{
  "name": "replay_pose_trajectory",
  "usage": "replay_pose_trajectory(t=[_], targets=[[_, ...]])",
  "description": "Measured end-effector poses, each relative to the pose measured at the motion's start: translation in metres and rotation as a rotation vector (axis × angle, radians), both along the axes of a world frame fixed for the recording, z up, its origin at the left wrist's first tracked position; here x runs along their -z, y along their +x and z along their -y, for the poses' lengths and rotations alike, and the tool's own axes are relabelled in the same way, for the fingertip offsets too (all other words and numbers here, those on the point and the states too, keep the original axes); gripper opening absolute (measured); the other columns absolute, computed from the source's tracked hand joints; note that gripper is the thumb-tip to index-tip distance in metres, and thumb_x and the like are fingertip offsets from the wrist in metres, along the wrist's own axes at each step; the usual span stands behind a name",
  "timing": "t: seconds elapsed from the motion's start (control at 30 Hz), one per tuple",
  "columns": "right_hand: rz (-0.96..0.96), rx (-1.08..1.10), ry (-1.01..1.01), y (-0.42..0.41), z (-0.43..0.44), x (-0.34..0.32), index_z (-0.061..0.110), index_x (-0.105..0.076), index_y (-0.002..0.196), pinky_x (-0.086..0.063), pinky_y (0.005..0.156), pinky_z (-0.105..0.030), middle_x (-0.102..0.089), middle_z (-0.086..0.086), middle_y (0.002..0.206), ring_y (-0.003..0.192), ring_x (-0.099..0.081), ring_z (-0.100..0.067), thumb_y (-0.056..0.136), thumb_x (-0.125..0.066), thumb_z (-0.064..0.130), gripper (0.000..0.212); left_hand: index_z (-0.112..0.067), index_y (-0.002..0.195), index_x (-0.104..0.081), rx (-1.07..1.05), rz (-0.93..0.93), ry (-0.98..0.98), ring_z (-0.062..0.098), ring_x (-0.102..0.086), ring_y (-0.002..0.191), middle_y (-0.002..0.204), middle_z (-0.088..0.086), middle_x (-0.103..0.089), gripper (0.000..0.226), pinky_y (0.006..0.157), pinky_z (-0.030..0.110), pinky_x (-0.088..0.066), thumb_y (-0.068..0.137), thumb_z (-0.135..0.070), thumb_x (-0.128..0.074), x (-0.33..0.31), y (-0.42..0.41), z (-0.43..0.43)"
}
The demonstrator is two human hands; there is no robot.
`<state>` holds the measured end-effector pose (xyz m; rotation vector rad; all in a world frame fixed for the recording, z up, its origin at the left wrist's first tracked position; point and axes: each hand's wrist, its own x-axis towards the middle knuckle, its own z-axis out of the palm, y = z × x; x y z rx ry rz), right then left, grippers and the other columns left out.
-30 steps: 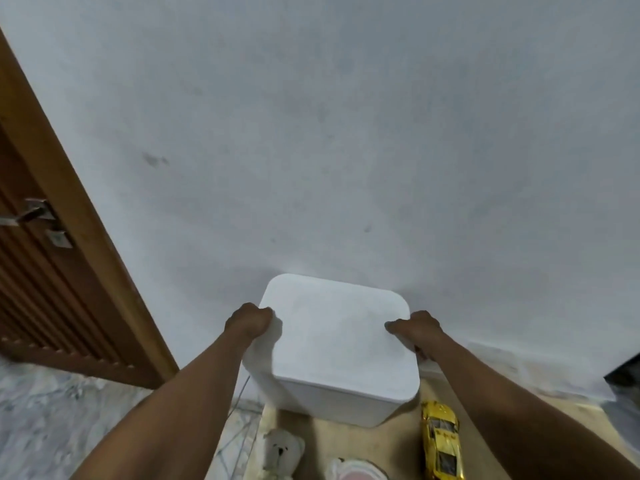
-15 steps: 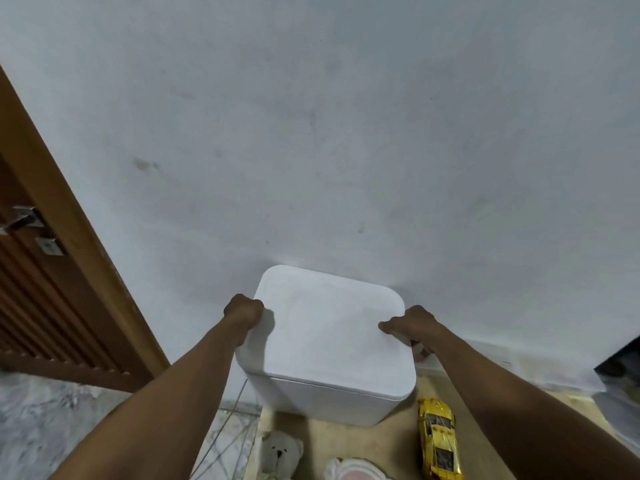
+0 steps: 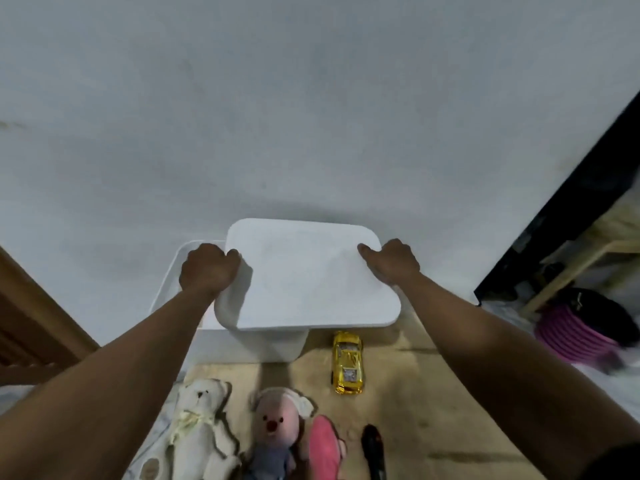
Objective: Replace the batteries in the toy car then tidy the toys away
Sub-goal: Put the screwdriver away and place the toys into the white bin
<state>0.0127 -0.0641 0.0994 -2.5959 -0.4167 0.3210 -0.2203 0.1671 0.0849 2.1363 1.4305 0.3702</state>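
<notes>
Both hands are on the white lid point(image 3: 308, 282): left hand point(image 3: 207, 268) wraps its left edge with the fingers curled over the top, right hand point(image 3: 391, 259) clamps the right edge, thumb on top, its other fingers hidden underneath. The lid sits roughly level, raised and offset to the right of the white storage box point(image 3: 169, 275), so the box's left rim is exposed; I can't see what's inside. The box stands against the wall on a tan mat point(image 3: 408, 393). The yellow toy car point(image 3: 347, 363) lies on the mat just right of the box, right way up and nose toward the camera, partly under the lid's near right corner. Nearer the camera are a white teddy point(image 3: 197, 424), a pink plush doll point(image 3: 277, 420), a pink item point(image 3: 323, 448) and a dark object point(image 3: 374, 448) I can't identify. Looks like the lid-removal step. To do it well: keep both grips even so the lid stays flat, carry it clear of the car and set it down on bare mat to the right, leaving the box mouth fully open. Can't tell the battery status from here.
</notes>
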Motion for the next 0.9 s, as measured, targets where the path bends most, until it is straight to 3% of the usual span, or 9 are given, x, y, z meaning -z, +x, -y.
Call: replay_pose_trajectory(t=[0.1,0.27,0.4,0.47,0.53,0.67,0.77,0.9], targets=[[-0.007,0.086,-0.027,0.03,0.065,0.004,0.006,-0.056,0.121,-0.054,0.084,-0.036,-0.063,-0.01,0.118,0.102,-0.064,-0.032,0.085,-0.055,0.067,0.071,-0.009,0.088,-0.068,0.095,-0.003,-0.033,0.036,-0.063,0.092,0.095,0.011,-0.068,0.038,0.072,0.031,-0.042,0.085,-0.045,-0.054,0.002,0.041,0.055],[-0.056,0.223,-0.068,0.073,0.179,0.021,0.002,-0.052,0.131,-0.05,0.086,-0.036,-0.059,-0.016,0.13,0.114,-0.06,-0.036,0.085,-0.057,0.064,0.078,-0.006,0.11,-0.066,0.264,0.001,-0.139,0.035,-0.064,0.102,0.11,0.013,-0.068,0.052,0.078,0.031,-0.048,0.082,-0.048,-0.055,0.018,0.114,0.155],[-0.153,0.284,-0.064,0.1,0.256,0.062,0.01,-0.062,0.116,-0.052,0.093,-0.041,-0.065,-0.014,0.116,0.111,-0.063,-0.036,0.072,-0.055,0.074,0.078,-0.008,0.123,-0.06,0.353,0.02,-0.34,0.031,-0.062,0.109,0.122,0.013,-0.065,0.053,0.09,0.035,-0.052,0.084,-0.045,-0.059,0.052,0.151,0.226],[-0.193,0.298,-0.114,0.11,0.284,0.09,0.007,-0.052,0.135,-0.048,0.099,-0.041,-0.057,-0.015,0.134,0.122,-0.057,-0.035,0.081,-0.055,0.07,0.083,-0.011,0.134,-0.049,0.35,-0.017,-0.423,0.031,-0.057,0.117,0.132,0.012,-0.058,0.058,0.094,0.035,-0.049,0.087,-0.042,-0.059,0.075,0.161,0.254],[-0.207,0.316,-0.135,0.116,0.302,0.119,0.003,-0.044,0.142,-0.043,0.102,-0.042,-0.05,-0.017,0.143,0.129,-0.051,-0.036,0.086,-0.057,0.064,0.084,-0.015,0.141,-0.041,0.321,-0.044,-0.517,0.032,-0.054,0.122,0.139,0.011,-0.054,0.064,0.097,0.035,-0.048,0.087,-0.042,-0.06,0.1,0.165,0.279],[-0.249,0.283,-0.171,0.12,0.322,0.175,0.003,-0.048,0.138,-0.041,0.104,-0.042,-0.052,-0.018,0.14,0.129,-0.049,-0.037,0.085,-0.058,0.064,0.081,-0.021,0.153,-0.022,0.262,-0.117,-0.643,0.033,-0.049,0.129,0.148,0.01,-0.045,0.09,0.104,0.041,-0.045,0.079,-0.046,-0.066,0.144,0.168,0.317],[-0.278,0.263,-0.15,0.118,0.33,0.203,0.006,-0.046,0.14,-0.04,0.106,-0.041,-0.053,-0.018,0.14,0.13,-0.049,-0.036,0.085,-0.06,0.062,0.079,-0.025,0.157,-0.014,0.23,-0.152,-0.698,0.034,-0.049,0.129,0.15,0.012,-0.042,0.091,0.105,0.041,-0.046,0.084,-0.04,-0.067,0.162,0.166,0.329],[-0.268,0.252,-0.081,0.114,0.33,0.218,0.008,-0.044,0.142,-0.036,0.109,-0.04,-0.054,-0.017,0.141,0.132,-0.048,-0.035,0.086,-0.066,0.052,0.075,-0.026,0.156,-0.016,0.228,-0.184,-0.72,0.033,-0.05,0.128,0.149,0.011,-0.044,0.091,0.104,0.042,-0.047,0.082,-0.04,-0.067,0.18,0.162,0.331]])
